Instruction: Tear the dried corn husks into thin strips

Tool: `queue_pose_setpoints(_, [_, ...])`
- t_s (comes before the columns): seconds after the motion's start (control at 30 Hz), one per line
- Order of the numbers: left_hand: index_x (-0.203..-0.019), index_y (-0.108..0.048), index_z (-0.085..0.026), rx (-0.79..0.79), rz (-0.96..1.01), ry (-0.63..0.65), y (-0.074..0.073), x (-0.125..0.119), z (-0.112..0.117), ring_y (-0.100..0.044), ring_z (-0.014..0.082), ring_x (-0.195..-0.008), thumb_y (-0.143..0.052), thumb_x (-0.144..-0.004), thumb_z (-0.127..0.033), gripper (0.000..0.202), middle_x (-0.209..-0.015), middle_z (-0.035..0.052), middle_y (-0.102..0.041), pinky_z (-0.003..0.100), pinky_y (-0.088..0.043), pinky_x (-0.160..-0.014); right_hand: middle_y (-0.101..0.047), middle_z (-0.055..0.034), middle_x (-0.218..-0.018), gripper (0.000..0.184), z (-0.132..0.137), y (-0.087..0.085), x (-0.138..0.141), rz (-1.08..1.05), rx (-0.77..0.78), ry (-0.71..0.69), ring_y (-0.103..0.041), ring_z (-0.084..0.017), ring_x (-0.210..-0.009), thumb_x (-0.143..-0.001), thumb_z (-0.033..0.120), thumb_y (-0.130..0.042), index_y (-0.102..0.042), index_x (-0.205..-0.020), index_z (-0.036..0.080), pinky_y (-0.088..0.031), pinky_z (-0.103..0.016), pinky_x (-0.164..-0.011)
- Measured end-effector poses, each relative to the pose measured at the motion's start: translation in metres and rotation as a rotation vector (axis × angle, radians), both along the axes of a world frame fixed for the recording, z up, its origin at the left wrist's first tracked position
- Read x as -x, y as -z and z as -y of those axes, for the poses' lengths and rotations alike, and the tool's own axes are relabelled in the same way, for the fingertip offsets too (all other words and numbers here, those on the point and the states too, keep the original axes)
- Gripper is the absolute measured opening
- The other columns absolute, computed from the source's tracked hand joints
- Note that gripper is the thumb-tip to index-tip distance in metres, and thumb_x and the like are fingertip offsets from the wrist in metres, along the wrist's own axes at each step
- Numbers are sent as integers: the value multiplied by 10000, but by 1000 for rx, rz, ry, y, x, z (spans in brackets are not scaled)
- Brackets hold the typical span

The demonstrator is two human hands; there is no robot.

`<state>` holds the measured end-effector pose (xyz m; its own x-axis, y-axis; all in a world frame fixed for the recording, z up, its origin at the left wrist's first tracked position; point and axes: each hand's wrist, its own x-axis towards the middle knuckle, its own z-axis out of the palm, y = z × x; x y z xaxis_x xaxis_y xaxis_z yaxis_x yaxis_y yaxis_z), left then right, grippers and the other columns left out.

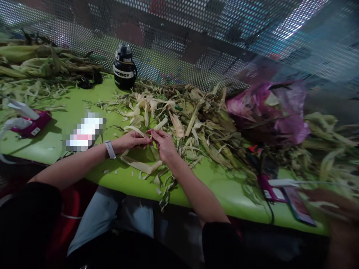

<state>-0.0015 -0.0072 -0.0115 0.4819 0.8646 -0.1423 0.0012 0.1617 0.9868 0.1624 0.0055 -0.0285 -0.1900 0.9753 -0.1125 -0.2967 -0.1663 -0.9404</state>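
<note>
Over the green table [92, 172], my left hand [134, 140] and my right hand [164, 144] meet, fingertips pinched close together. A pale strip of corn husk [135, 129] sticks out from the fingers of my left hand. My right fingers are closed at the same spot; the small piece between them is partly hidden. Just beneath my hands lies a longer, curled husk strip [141, 165], with small husk scraps around it. Beyond my fingers spreads a heap of dry husks and stalks [193, 112].
A black bottle [123, 71] stands at the back. On the left are a blurred-out phone [85, 132] and a purple power socket [32, 123]. A pink plastic bag [291, 112], another phone [298, 205] and another person's hand [331, 201] are on the right. Perforated metal [179, 45] rises behind.
</note>
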Motion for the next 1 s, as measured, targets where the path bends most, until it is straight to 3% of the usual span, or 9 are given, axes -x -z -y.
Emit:
queue_pose_setpoints(0.17, [-725,-712,-109,-32,-5,5,1,-4,3,-475,69,-499,-743,-764,-453,347,-595,25,-614,207,-330,-483,-690,-10,-747,397,-1,1,-2,50,-8,-8,-585,-121,-634,-593,516,-820,-693,-774,187,-473,-258,-569])
queue_pose_setpoints(0.3, [-814,-712,-123,-54,88,-133,3,-7,3,-544,95,-594,-735,-787,-419,298,-672,34,-662,232,-427,-588,-682,-13,-732,458,-7,1,-13,166,-73,-9,-618,-145,-686,-670,649,-723,-674,-779,207,-510,-285,-655])
queue_pose_setpoints(0.47, [-870,-695,-136,-82,253,-249,6,-5,-3,-592,98,-688,-774,-752,-365,269,-748,17,-668,241,-465,-691,-595,-5,-620,570,-8,0,-20,416,-186,-82,-544,-143,-623,-744,761,-572,-588,-647,200,-452,-292,-635])
queue_pose_setpoints(0.67, [-782,-671,-118,-80,238,-285,1,-3,-4,-558,82,-618,-787,-731,-321,240,-677,4,-631,236,-443,-632,-503,46,-596,556,-6,3,-18,479,-363,-141,-471,-112,-590,-753,756,-569,-505,-674,210,-395,-264,-616])
queue_pose_setpoints(1.0, [-770,-644,-118,-98,198,-278,-3,-1,-6,-518,67,-561,-793,-725,-334,266,-611,-19,-596,216,-406,-566,-509,48,-579,555,-6,1,-18,512,-393,-108,-489,-116,-573,-769,760,-542,-493,-671,216,-405,-274,-627])
